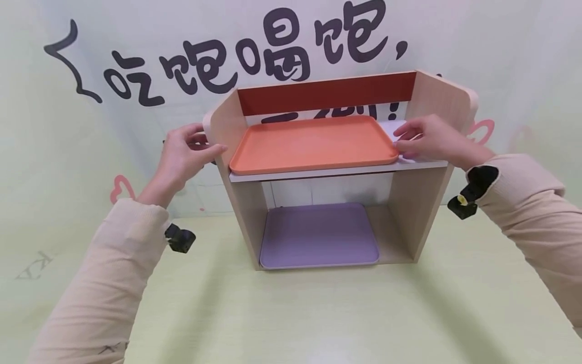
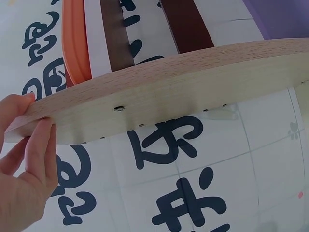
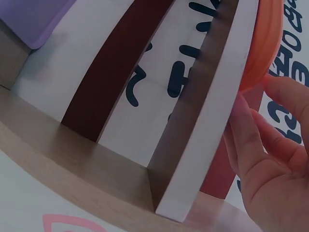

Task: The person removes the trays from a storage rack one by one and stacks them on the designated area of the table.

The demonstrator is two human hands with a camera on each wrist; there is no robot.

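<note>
A small two-tier wooden shelf (image 1: 423,212) stands against the wall. On its upper board lies an orange tray (image 1: 313,144), up against the left side panel. My left hand (image 1: 179,154) grips the upper front edge of that side panel (image 2: 159,92), thumb on the inner face and fingers on the outer. At the tray's front right corner, my right hand (image 1: 429,136) pinches the rim with thumb and fingertips, close above the white shelf board (image 3: 212,111). A purple tray (image 1: 318,235) rests on the lower level, also toward the left.
A dark red back strip (image 1: 327,93) spans the upper part of the shelf. Behind hangs a pale wall covering with large black characters (image 1: 286,45). The light table (image 1: 291,313) extends in front of the shelf.
</note>
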